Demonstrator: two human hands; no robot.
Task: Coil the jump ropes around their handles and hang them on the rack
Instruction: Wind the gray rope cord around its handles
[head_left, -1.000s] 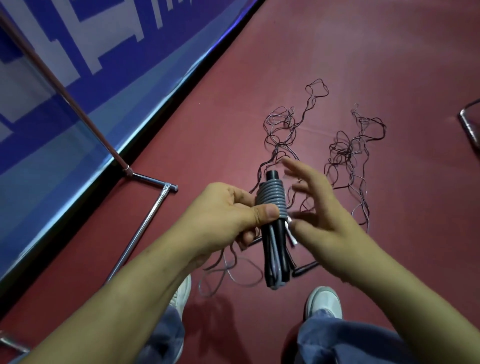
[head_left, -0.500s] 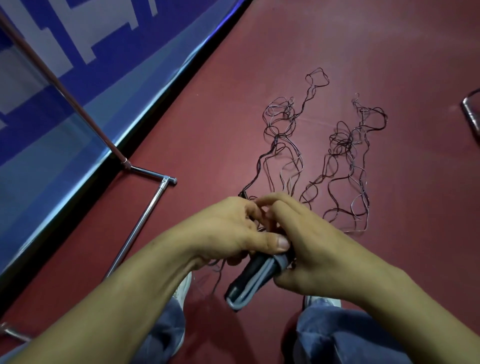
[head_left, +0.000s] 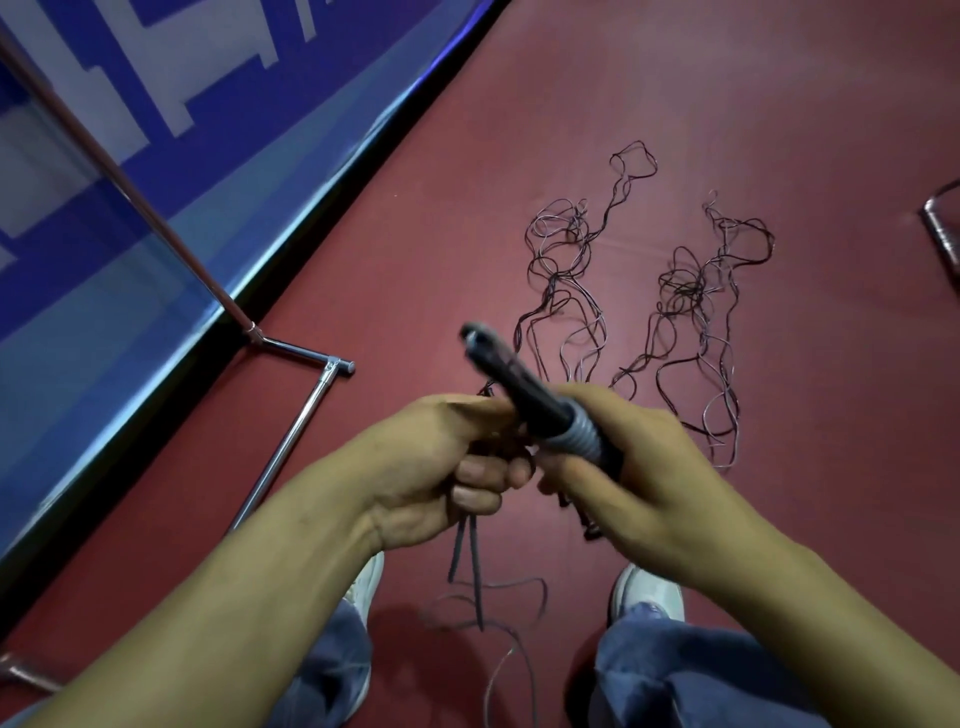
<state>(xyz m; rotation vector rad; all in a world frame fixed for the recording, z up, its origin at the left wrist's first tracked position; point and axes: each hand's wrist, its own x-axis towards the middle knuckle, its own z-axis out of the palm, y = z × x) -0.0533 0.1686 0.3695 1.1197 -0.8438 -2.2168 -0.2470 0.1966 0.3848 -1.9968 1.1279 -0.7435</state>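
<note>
Right hand (head_left: 644, 467): closed around jump rope handles (head_left: 524, 387), gripping at grey coiled rope (head_left: 579, 434); black handle ends point up-left, blurred. Left hand (head_left: 441, 467): fingers curled shut on loose rope strands (head_left: 467, 561) hanging below fist, touching handles at thumb side. Both held above floor (head_left: 727, 104), over person's white shoes (head_left: 649, 597) and jeans (head_left: 691, 675). Two tangled jump ropes (head_left: 566, 270) on red floor beyond hands, side by side, apart. Rack (head_left: 291, 441): chrome base tube on floor toward left, near blue wall banner (head_left: 130, 156).
</note>
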